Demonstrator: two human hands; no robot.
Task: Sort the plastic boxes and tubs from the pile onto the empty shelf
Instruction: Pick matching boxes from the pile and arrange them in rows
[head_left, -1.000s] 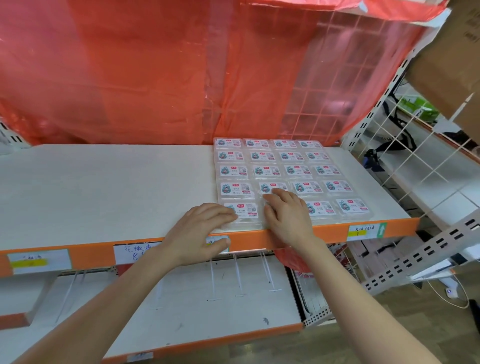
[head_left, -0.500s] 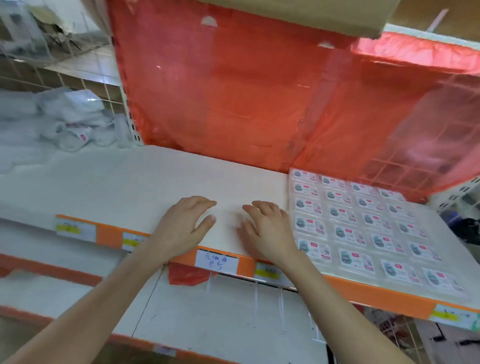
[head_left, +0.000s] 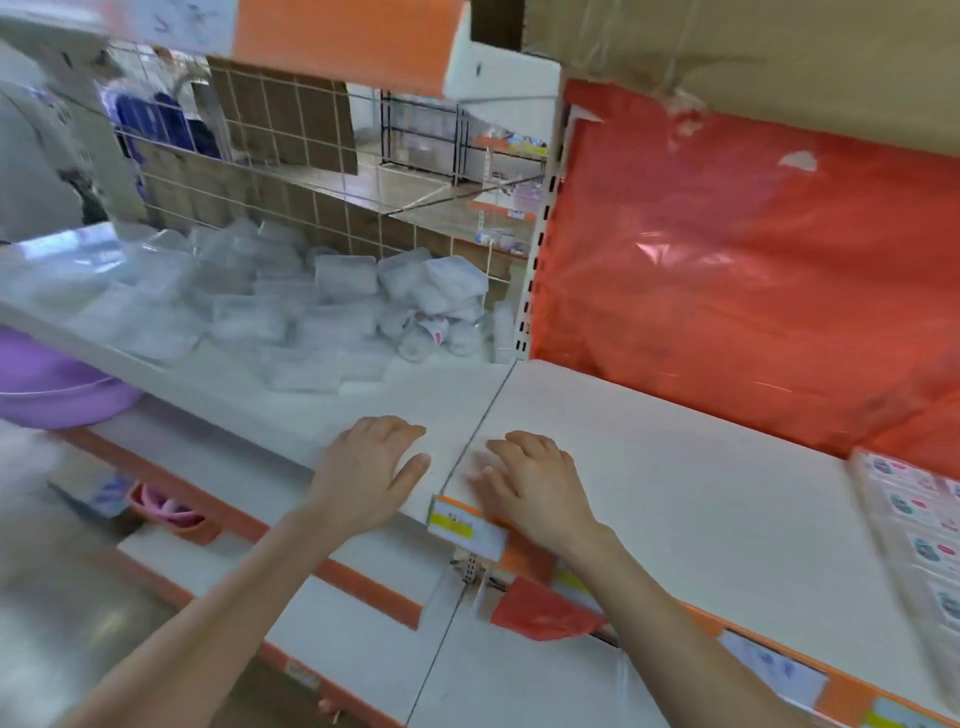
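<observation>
A pile of clear plastic boxes and tubs (head_left: 311, 306) lies on the left shelf section, against a wire grid. The white shelf (head_left: 675, 467) on the right is bare except for rows of flat labelled boxes (head_left: 919, 525) at its far right edge. My left hand (head_left: 369, 473) hovers palm down over the front of the left shelf section, fingers relaxed and holding nothing. My right hand (head_left: 535, 483) is just right of the seam between the two sections, palm down and also holding nothing. Both hands are well short of the pile.
A red plastic sheet (head_left: 753, 270) hangs behind the right shelf. A purple basin (head_left: 47, 389) pokes out at the far left. A lower white shelf (head_left: 363, 639) runs beneath, with a red scrap (head_left: 540, 613) and orange price strips along the edges.
My view has swung left, from the rows of labelled boxes to the pile. Both hands have left the boxes and moved left along the shelf front, still holding nothing.
</observation>
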